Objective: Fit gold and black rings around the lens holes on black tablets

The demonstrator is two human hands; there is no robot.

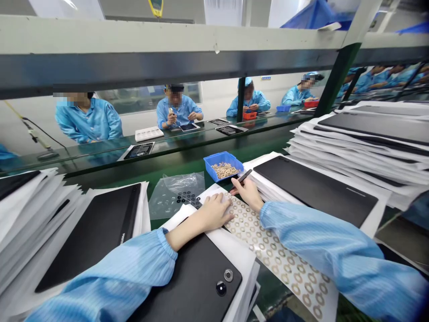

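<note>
A sheet of ring-shaped stickers (279, 255) runs down the bench, right between the two arms! Going left to right, a tall stack of black panels (40, 214) in white sleeves sits at the far left, then a clear plastic bag (176, 194) with a patch of black rings (187, 199) at its edge. The left hand (211, 213) lies open and flat at the top of the sheet, holding nothing. Below it, a black panel (191, 286) carries a metal ring (228, 275) beside a dark disc (220, 288). Up ahead, a blue tray (214, 160) brims with pale rings (224, 170), and just below it the right hand (244, 192) pinches a slim dark tool (246, 175), probably tweezers, though the tips are hard to make out. Over on the far right, another stack of black panels (368, 152) towers up, and co-workers (179, 107) in blue smocks sit across the bench.
</note>
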